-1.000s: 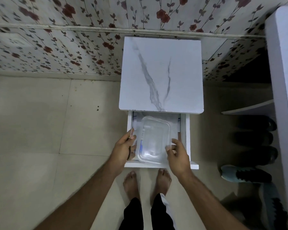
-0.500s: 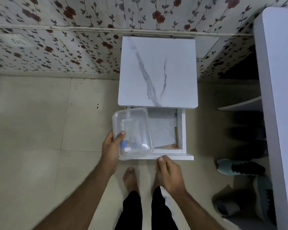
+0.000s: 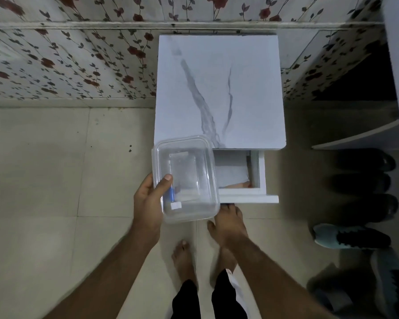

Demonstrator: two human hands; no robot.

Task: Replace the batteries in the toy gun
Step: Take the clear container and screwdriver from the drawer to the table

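Holding a clear lidded plastic box [image 3: 186, 180] above the front left corner of the marble-topped cabinet [image 3: 219, 88], the left hand [image 3: 148, 201] grips its near left side, thumb curled over the lid and fingers underneath. Something blue and white lies inside against that edge, its long axis running away from the person; it may be a small tool or batteries, but the blur through the lid leaves that unsure. The toy gun is nowhere in view. The right hand [image 3: 228, 224] sits just below the front panel of the half-open drawer [image 3: 247, 199], fingertips at or against it, fingers fairly straight and holding nothing. That hand is the nearer one to the drawer, which lies directly ahead of it, so a forward push would likely close it.
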